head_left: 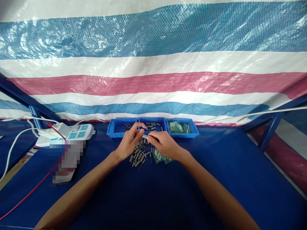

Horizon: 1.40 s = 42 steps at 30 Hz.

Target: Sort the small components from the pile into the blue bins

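In the middle of the head view my right hand [163,143] pinches a small pale cylindrical piece [145,136] between thumb and fingers. My left hand [130,140] is close beside it, index finger curled toward the thumb; whatever lies between those fingertips is too small to make out. Below the hands is a pile of dark grey cylinders with thin metal pins [138,157]. Small clear-and-green packets [159,157] lie to the right of the pile, partly under my right hand.
Three joined blue bins stand behind: the left bin [116,127] has a few dark pins, the middle holds grey cylinders [151,124], the right holds green packets [179,127]. A white power strip [82,131], red cable [31,195] and blurred phone-like object [68,164] are left.
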### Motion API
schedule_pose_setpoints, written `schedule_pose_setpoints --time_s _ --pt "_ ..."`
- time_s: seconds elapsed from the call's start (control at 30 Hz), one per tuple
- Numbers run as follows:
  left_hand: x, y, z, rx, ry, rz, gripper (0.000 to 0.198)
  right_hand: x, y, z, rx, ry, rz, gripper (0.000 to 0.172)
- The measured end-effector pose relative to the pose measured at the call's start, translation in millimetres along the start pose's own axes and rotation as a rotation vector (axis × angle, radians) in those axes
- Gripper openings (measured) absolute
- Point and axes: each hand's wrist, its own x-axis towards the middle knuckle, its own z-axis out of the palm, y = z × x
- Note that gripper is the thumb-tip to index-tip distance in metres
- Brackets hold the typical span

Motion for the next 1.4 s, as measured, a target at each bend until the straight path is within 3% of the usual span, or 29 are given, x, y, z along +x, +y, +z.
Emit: schedule_pose_setpoints --time_s 0.2,0.37,0.53,0.67,0.87,1.07,1.23,1.4 --pt "2.2 -1.2 -5.3 0.253 0.000 0.192 0.028 -1.4 2.2 -6.4 0.186 0.019 0.089 0.041" --pt "2.3 2.2 -5.3 0.411 -0.029 0.308 0.023 -0.8 -0.5 -7.1 0.142 0.047 0.101 0.041" --pt "3.0 7.0 -5.1 0.462 -0.017 0.297 0.037 -0.5 -3.2 -6.2 -0.006 0.012 0.041 0.023" --pt "3.1 4.7 -4.5 0.432 -0.049 0.245 0.042 -0.2 0.3 -4.0 -0.060 -0.031 0.018 0.029" --pt "2.8 4.0 -4.6 0.363 -0.060 0.197 0.046 0.3 3.0 -8.1 0.081 -0.030 0.024 0.035" --pt "2.4 4.2 -7.1 0.295 -0.016 0.200 0.023 -1.7 7.8 -9.7 0.247 0.012 0.046 0.039" --pt "2.2 1.3 -7.1 0.347 -0.025 0.279 0.021 -2.0 9.7 -5.6 0.326 -0.022 0.086 0.038" --pt "1.8 -1.5 -5.1 0.313 -0.006 0.255 0.020 -0.2 10.1 -2.0 0.237 -0.045 0.087 0.039"
